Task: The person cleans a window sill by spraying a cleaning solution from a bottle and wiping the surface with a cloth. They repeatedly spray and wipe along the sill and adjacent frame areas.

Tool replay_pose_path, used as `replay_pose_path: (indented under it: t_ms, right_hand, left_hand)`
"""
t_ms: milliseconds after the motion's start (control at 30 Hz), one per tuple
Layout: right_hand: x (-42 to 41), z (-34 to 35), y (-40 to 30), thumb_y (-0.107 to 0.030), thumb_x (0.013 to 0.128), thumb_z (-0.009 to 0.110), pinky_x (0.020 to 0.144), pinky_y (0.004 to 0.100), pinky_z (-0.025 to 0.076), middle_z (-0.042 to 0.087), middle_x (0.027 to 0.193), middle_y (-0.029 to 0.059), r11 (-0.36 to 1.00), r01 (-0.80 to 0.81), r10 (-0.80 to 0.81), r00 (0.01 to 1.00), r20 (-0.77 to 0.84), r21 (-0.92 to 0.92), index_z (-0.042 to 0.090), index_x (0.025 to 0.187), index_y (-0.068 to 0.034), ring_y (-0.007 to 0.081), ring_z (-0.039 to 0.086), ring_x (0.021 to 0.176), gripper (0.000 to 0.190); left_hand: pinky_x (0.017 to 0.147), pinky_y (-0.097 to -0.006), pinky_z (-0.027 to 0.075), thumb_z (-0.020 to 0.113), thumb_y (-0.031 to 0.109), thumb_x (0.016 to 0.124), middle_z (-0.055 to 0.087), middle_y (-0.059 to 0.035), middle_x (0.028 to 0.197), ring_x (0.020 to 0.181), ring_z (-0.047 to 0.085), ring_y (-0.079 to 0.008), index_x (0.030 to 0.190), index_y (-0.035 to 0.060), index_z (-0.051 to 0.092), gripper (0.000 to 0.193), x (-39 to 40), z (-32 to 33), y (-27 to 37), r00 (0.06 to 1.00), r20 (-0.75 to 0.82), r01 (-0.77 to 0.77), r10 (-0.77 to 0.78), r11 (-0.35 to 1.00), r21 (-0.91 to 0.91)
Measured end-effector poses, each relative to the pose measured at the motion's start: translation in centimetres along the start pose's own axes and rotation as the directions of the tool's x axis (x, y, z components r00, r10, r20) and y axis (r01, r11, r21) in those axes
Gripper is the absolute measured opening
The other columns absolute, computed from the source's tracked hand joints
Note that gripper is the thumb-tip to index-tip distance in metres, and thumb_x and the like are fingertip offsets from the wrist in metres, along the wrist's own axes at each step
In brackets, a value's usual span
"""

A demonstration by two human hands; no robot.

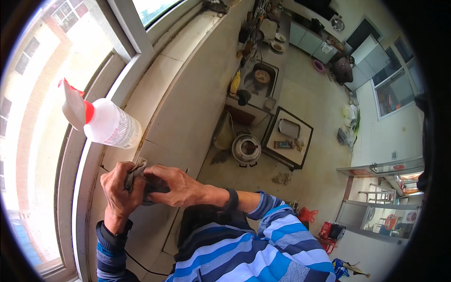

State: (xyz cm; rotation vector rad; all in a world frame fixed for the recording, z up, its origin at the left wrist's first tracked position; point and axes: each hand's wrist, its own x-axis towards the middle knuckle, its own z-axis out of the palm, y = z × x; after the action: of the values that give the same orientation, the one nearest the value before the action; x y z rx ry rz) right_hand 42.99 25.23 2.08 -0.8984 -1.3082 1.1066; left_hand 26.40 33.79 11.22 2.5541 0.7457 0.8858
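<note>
Close together above the tiled window sill (pixel 169 75) are both my hands. My left hand (pixel 121 190) is closed on a crumpled grey cloth (pixel 132 176). Thumb and curled fingers of my right hand (pixel 176 187) grip the darker part of the same cloth, just beside the left one. Beyond my left hand, a white plastic spray bottle (pixel 112 123) with a red and white trigger head stands on the sill, near the window frame (pixel 82 176). Neither hand touches it.
Below the sill are a steel pot (pixel 246 149) and a low table (pixel 304 155) with a metal tray (pixel 289 128). Farther off, a counter has a sink (pixel 273 86), a yellow bottle (pixel 235 83) and bowls (pixel 277 46). A black cable (pixel 141 265) hangs near my left sleeve.
</note>
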Motion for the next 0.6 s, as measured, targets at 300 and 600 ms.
replay_pose_path:
  t_ms: [300,600]
  right_hand:
    - [0.1,2.0,0.6,-0.013,0.078,0.084,0.095,0.0423,0.057,0.069,0.124,0.0228,0.98,0.105,-0.122,0.988,-0.094,-0.168,0.056,0.136,0.001,0.0383,0.07,0.112,0.065]
    - [-0.2,1.6,0.1,-0.007,0.081,0.081,0.101,0.0384,0.054,0.07,0.125,0.0146,0.977,0.113,-0.135,0.984,0.117,0.178,0.063,0.129,-0.005,0.0283,0.068,0.119,0.051]
  left_hand:
    - [0.056,-0.036,0.048,0.068,0.013,0.083,0.061,-0.0073,0.07,0.055,0.059,-0.0243,0.088,0.0043,0.063,0.011,-0.8,0.6,0.6,0.953,-0.017,-0.303,0.302,0.951,-0.056]
    - [0.061,-0.0363,0.049,0.074,0.017,0.082,0.065,-0.005,0.08,0.063,0.062,-0.0232,0.105,0.0073,0.063,0.027,-1.2,0.7,1.2,0.908,0.087,-0.404,0.409,0.912,-0.067]
